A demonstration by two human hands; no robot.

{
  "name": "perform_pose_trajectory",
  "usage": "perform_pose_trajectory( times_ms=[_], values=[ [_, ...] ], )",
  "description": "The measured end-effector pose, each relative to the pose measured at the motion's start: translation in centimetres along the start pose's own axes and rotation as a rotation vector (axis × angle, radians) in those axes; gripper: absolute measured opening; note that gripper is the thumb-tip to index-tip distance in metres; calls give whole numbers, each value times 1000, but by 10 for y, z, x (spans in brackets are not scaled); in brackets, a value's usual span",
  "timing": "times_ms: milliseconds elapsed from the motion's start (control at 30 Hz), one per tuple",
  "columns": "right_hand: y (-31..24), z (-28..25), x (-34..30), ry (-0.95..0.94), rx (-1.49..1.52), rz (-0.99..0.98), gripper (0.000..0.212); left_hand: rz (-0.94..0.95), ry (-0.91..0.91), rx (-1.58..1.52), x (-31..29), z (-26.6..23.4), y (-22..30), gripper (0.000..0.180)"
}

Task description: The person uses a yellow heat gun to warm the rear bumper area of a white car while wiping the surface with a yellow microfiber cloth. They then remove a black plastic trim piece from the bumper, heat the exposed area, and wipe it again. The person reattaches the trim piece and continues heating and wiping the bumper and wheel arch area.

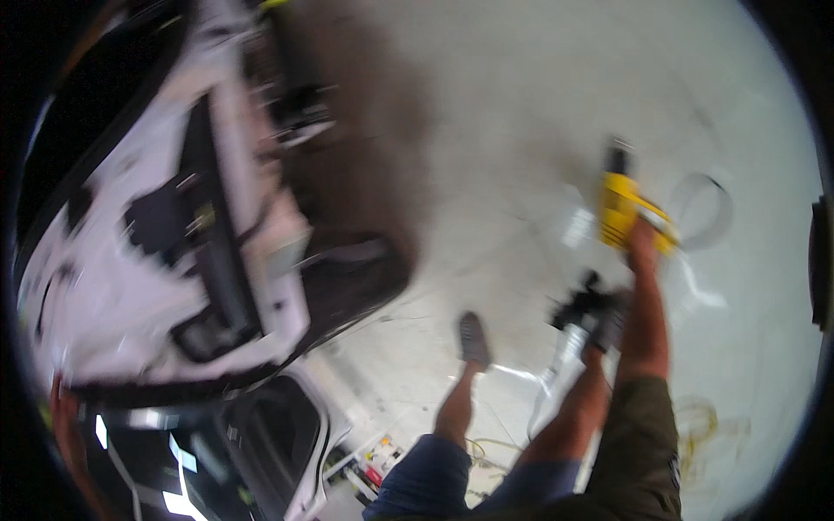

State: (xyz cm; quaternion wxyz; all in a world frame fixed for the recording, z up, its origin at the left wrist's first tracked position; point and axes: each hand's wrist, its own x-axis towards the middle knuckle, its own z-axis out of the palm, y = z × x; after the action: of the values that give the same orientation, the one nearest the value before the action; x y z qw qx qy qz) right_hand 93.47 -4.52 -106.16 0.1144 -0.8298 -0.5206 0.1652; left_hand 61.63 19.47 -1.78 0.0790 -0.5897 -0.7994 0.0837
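Out to the right, my right hand [641,243] is closed around the handle of a yellow and black pistol-shaped power tool [619,208]. Its dark nose points away from me; blur hides its exact kind. At the far left rim, my left arm [65,434] reaches up beside a pale vehicle body panel [113,295], probably an open door's inner side. The left hand [59,395] is smeared and mostly lost at the panel's lower edge, so its fingers do not show. Dark fittings [217,226] sit on the panel.
Dark window glass [191,451] reflecting lights lies at lower left. A rounded dark part [365,265] juts over the pale floor [486,104]. Near my right shoe [608,326] is a blurred black object [578,304]. Yellowish hose or cord [699,434] lies at lower right; small items [378,460] sit beside my leg.
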Motion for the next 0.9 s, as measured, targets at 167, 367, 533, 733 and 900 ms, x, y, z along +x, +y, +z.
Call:
perform_pose_trajectory(
  times_ms=[167, 367, 533, 733, 900],
  values=[
    [65, -27, -46, -142, -56, -147, 50, 28, -147, -78, -3, 13, -25, 64],
    [0, -184, -121, -392, 585, -134, 29, 401, -237, 74, -31, -11, -25, 47],
    [-154, -457, -191, -575, 774, 186, 39, 968, -165, 169, -8, -20, -47, 30],
    [-331, -696, -253, -374, 1120, -47, 49, 1188, -139, 166, 14, -25, -57, 31],
    [-436, -770, -303, -179, 1567, -244, 48, 1251, -290, 31, 34, -21, -62, 28]
  ],
)
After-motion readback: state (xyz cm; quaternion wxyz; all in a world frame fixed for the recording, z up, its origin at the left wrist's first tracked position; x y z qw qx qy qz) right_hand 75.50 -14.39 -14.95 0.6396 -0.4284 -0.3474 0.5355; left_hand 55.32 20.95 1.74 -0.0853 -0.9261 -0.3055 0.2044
